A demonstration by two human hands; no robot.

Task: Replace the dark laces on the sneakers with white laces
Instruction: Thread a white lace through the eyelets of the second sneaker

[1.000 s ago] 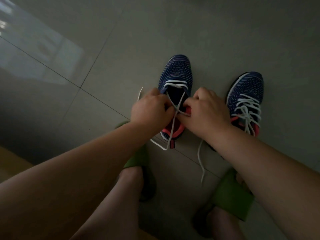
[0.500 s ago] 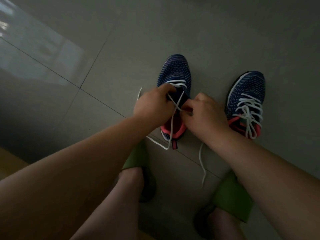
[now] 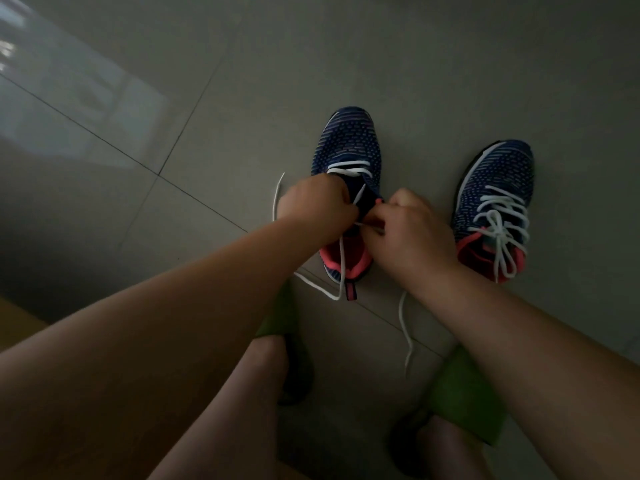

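You have two sneakers in front of you on the tiled floor [image 3: 433, 81], both navy knit with coral collars, standing side by side but apart, toes pointing away from you. The left sneaker [image 3: 348, 147] is only partly laced: one white bar crosses its lowest eyelets, and its white lace [image 3: 341, 268] runs back between your hands. Two loose ends of that lace lie on the floor, one looping out past your left wrist and trailing off the heel, the other snaking down below your right wrist toward your foot. The right sneaker [image 3: 497, 188] carries a second white lace [image 3: 502, 220], threaded all the way up in several crossings, its loose ends lying over the coral collar.

Both of your hands are over the tongue area of the left sneaker. Your left hand [image 3: 315, 206] has its fingers curled in at the left eyelet row, and the lace emerges from them; your right hand [image 3: 412, 233] is curled at the right side, thumb and fingers closed on the lace strand that stretches between the two hands. The fingertips themselves are hidden by your knuckles.

Near the bottom you can count two green slippers [image 3: 464, 393] on your feet.
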